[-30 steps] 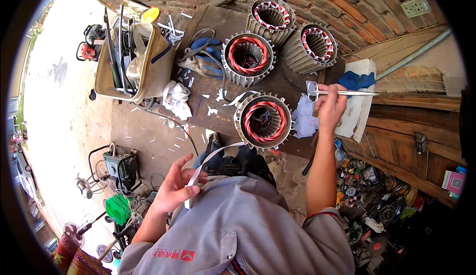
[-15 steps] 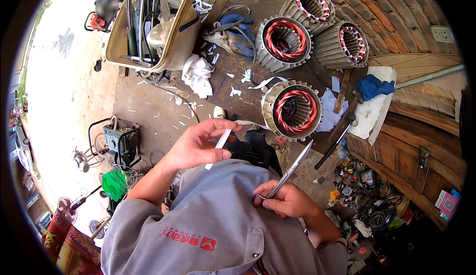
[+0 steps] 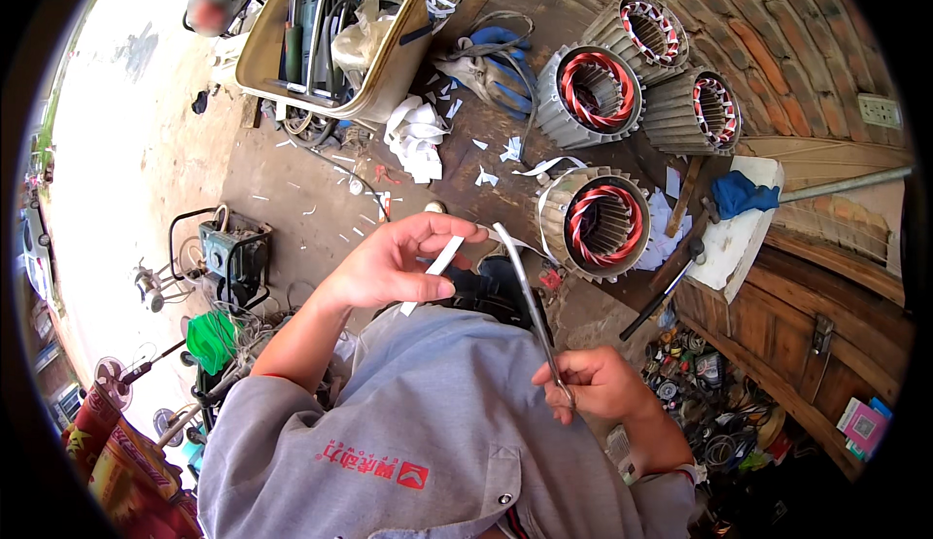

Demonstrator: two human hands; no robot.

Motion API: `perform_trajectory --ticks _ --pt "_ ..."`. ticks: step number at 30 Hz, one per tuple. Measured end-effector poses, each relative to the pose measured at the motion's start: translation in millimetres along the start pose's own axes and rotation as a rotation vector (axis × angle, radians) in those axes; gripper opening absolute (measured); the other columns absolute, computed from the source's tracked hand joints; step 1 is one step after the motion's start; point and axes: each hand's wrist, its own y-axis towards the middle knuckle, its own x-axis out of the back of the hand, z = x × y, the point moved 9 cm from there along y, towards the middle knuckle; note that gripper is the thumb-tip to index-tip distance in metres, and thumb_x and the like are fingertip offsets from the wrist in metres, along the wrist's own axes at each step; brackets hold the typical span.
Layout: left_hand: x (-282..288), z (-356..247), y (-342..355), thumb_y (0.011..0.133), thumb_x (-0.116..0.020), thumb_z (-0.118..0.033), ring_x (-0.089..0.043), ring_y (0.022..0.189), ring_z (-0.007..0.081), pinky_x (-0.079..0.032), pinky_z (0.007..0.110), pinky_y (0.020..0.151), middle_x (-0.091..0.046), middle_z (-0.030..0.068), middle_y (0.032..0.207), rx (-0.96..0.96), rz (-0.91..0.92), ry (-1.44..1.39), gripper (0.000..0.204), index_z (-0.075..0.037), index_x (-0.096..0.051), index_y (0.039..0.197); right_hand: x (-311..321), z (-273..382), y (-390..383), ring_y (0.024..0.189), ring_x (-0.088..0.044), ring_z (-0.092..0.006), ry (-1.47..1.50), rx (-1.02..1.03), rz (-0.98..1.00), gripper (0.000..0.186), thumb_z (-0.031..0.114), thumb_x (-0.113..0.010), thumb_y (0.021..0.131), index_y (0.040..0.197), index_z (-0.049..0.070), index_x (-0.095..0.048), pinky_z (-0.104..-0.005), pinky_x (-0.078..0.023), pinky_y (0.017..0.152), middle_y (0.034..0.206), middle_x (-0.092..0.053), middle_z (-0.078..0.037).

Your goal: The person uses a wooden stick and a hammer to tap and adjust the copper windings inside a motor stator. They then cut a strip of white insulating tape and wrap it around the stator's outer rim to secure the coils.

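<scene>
My left hand is raised in front of my chest, fingers closed on a short white strip held between thumb and fingers. From its fingertips a thin white tape runs toward the nearest motor stator, a finned metal housing with a red-wrapped winding inside. A pair of long metal scissors is gripped by the handles in my right hand. Their tip points up and left, close to the left fingertips; the blades look closed together. Three more stators stand behind the nearest one.
A cream bin of tools stands at the back left, beside gloves and crumpled white paper. Paper scraps litter the board. A hammer and a blue cloth lie right, near a brick wall. A framed machine sits left.
The scissors have swung from pointing up and right to up and left, their tip now near my left hand. My right hand has moved right. The whole view has shifted slightly.
</scene>
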Motion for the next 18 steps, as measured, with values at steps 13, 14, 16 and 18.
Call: perform_trajectory --ticks 13,14,16,18 --pt "5.0 2.3 -12.8 0.078 -0.072 0.005 -0.052 0.121 0.015 -0.048 0.03 0.092 -0.052 0.0097 0.137 0.008 -0.002 0.046 0.059 0.0 -0.048 0.132 -3.0 -12.9 13.5 0.057 -0.061 -0.0098 0.098 -0.032 0.098 0.035 0.016 -0.072 0.084 0.107 -0.008 -0.062 -0.0224 -0.05 0.051 0.072 -0.059 -0.002" --pt "6.3 3.7 -13.6 0.077 -0.072 0.005 -0.053 0.119 0.0158 -0.048 0.03 0.093 -0.052 0.0109 0.137 0.02 -0.001 0.051 0.061 -0.001 -0.048 0.132 -2.8 -13.2 13.9 0.057 -0.061 -0.0099 0.098 -0.027 0.098 0.036 0.017 -0.072 0.084 0.107 -0.008 -0.062 -0.0224 -0.05 0.051 0.072 -0.059 -0.002" --pt "8.9 7.9 -15.1 0.075 -0.074 0.004 -0.056 0.115 0.0173 -0.049 0.032 0.094 -0.051 0.0132 0.139 0.044 0.002 0.062 0.065 -0.002 -0.047 0.133 0.2 -12.4 12.5 0.056 -0.061 -0.0098 0.087 -0.01 0.089 0.034 0.015 -0.071 0.084 0.107 -0.008 -0.061 -0.0224 -0.05 0.051 0.072 -0.059 -0.002" --pt "7.5 7.8 -14.4 0.075 -0.075 0.003 -0.057 0.114 0.0172 -0.049 0.032 0.093 -0.051 0.0132 0.139 0.018 0.008 0.071 0.065 -0.002 -0.047 0.133 1.6 -12.3 12.0 0.056 -0.06 -0.0097 0.083 0.0 0.084 0.033 0.014 -0.07 0.084 0.108 -0.008 -0.061 -0.0224 -0.049 0.051 0.072 -0.059 -0.002"
